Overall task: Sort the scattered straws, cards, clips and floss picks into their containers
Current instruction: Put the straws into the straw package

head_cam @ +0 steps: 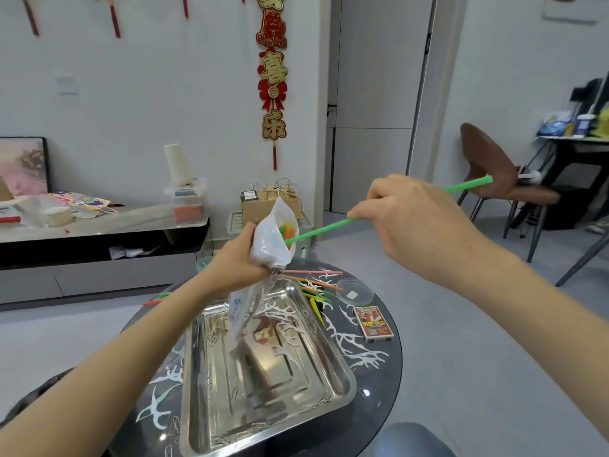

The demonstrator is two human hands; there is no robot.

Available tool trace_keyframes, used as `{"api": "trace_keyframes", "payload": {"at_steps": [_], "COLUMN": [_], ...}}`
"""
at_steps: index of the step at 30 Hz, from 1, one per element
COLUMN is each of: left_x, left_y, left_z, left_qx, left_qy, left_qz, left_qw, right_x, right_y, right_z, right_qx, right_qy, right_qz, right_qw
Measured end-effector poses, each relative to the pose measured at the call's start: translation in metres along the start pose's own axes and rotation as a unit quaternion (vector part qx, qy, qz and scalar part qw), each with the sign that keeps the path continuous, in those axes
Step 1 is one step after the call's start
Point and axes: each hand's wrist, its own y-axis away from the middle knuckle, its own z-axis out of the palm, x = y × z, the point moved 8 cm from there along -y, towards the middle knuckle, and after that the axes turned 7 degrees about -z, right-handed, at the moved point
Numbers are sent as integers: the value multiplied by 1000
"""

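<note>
Mid-frame, left hand (235,258) grips a plastic bag (275,239); right hand (418,219) pinches a green straw (316,234) whose tip enters it.

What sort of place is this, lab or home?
Most likely a home living room: a red festive hanging on the wall, a cluttered low cabinet, and a brown chair by a desk.

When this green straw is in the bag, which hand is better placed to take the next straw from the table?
Probably the right hand. It only pinches the green straw, while the left hand grips the bag. Most loose straws lie by the tray's far right corner.
</note>
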Motion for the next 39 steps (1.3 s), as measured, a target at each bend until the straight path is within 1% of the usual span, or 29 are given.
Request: {"api": "trace_keyframes", "payload": {"at_steps": [4,8,9,10,11,12,13,14,15,16,17,18,19,20,21,22,23,24,25,26,29,30,32,34,36,37,39], "left_x": [9,24,27,28,28,26,24,21,19,16,14,13,11,8,5,2,-2,-4,-6,-9,-18,-17,-16,-13,-11,-10,-8], "left_y": [2,6,7,9,10,12,14,15,15,16,16,16,16,16,16,16,16,16,16,15,10,9,7,5,4,4,3], "left_z": [1,2,1,0,0,0,2,2,4,6,8,10,11,12,14,16,18,20,21,23,25,25,26,26,27,27,28], "left_qx": [12,-3,-2,-3,-6,-8,-10,-9,-10,-12,-14,-15,-14,-15,-17,-20,-22,-24,-24,-20,-12,-13,-18,-24,-24,-22,-14], "left_qy": [25,95,116,136,153,166,179,189,197,202,206,211,217,223,231,237,239,236,233,230,228,228,225,225,221,219,224], "left_qz": [18,13,8,3,-2,-6,-9,-12,-17,-23,-28,-32,-33,-36,-40,-43,-47,-50,-54,-59,-61,-58,-49,-41,-37,-36,-37], "left_qw": [999,995,993,991,988,986,984,982,980,979,978,977,976,974,972,970,970,970,971,971,972,972,973,973,974,975,974], "right_x": [-18,-48,-57,-58,-51,-40,-25,-12,-8,-14,-27,-39,-43,-39,-30,-20,-12,-5,-1,2,20,28,42,49,41,32,4], "right_y": [-25,-56,-61,-65,-69,-72,-70,-68,-66,-63,-60,-55,-52,-51,-51,-51,-54,-57,-60,-62,-62,-62,-65,-68,-69,-70,-73], "right_z": [0,9,12,12,9,1,-4,-1,9,24,38,47,49,47,43,41,44,49,54,58,60,61,70,75,75,78,90], "right_qx": [-4,-8,-9,2,35,82,104,95,62,11,-32,-45,-18,37,95,130,131,115,103,109,191,203,191,193,197,183,109], "right_qy": [44,75,93,122,138,132,99,28,-80,-193,-257,-284,-293,-295,-287,-271,-255,-247,-247,-251,-241,-248,-282,-314,-366,-398,-435], "right_qz": [-62,-154,-176,-182,-154,-98,-29,24,48,40,15,-8,-16,1,38,77,110,131,138,143,178,197,229,231,205,182,124], "right_qw": [997,985,980,976,978,983,989,995,994,980,966,958,956,955,952,951,952,953,953,951,935,927,912,901,886,880,885]}}
